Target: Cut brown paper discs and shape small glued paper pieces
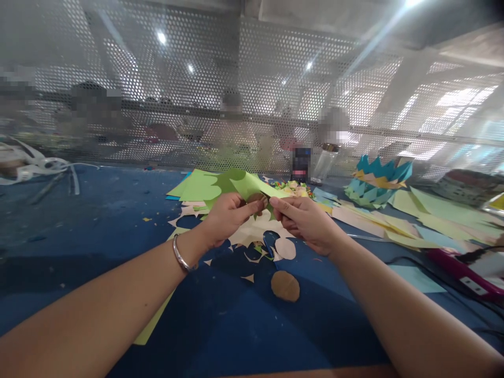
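I had both hands meeting just ahead of me over a thin green paper sheet (252, 181), curved and smooth, with rounded bites along its edge. The left hand (227, 218) pinched it between thumb and bent fingers, with a brownish piece I couldn't make out clearly against it; the right hand (303, 218) pinched its edge between thumb and forefinger, close to the left fingertips. The knuckles hid the exact grip from me.

A smooth silver bracelet (181, 254) ringed the left wrist. Directly below the hands I saw pale paper offcuts (252, 231) with scalloped, pointed edges, a pale disc (285, 248) and, nearer me, a brown disc (285, 286) that looked like card. Just beyond the left hand, flat green sheets (197, 189) lay stacked over blue paper. Past the right hand sat a heap of tiny coloured scraps (293, 187), with a dark device (301, 165) and a clear cylinder (326, 163) behind.

Farther right stood a zigzag turquoise paper ring (380, 181); long paper pieces (386, 226) and a magenta power strip (464, 273) crowded the space outside the right forearm. Far left of the hands, white ribbons (43, 165) curled on the blue tabletop (118, 236); ahead, a perforated screen (197, 105) closed off the table's far side
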`<state>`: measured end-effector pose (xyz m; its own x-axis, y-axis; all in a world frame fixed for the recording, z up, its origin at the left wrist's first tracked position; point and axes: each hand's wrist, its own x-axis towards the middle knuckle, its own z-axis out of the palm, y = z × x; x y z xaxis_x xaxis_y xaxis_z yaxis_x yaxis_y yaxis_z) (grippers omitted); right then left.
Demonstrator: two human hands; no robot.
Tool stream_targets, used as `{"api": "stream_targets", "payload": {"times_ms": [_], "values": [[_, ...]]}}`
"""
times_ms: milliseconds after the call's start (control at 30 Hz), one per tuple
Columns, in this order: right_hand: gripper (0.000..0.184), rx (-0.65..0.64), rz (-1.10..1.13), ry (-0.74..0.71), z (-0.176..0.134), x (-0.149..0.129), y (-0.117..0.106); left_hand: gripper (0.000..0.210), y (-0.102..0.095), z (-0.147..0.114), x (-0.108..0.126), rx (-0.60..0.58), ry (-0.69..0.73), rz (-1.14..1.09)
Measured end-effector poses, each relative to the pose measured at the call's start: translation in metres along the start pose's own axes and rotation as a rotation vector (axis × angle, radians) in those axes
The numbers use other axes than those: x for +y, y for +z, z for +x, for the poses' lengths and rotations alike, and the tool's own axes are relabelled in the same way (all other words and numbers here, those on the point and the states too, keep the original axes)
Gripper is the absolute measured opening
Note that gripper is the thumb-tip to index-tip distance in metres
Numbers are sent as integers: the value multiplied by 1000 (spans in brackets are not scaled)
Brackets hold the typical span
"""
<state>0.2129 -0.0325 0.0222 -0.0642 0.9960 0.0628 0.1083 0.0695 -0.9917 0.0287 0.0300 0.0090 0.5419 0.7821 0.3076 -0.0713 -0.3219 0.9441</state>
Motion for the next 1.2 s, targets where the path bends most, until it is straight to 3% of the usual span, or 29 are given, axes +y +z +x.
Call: {"api": "stream_targets", "payload": {"times_ms": [400,733,1200], "values": [[52,-14,1,-38,-2,-1,1,26,-1,0,4,18,-51,-234],[51,-18,-25,-83,-3,0,1,17,-3,1,7,14,-29,-243],[52,44,-155,-142,-2,1,-1,23,-4,2,3,115,-80,-247]]}}
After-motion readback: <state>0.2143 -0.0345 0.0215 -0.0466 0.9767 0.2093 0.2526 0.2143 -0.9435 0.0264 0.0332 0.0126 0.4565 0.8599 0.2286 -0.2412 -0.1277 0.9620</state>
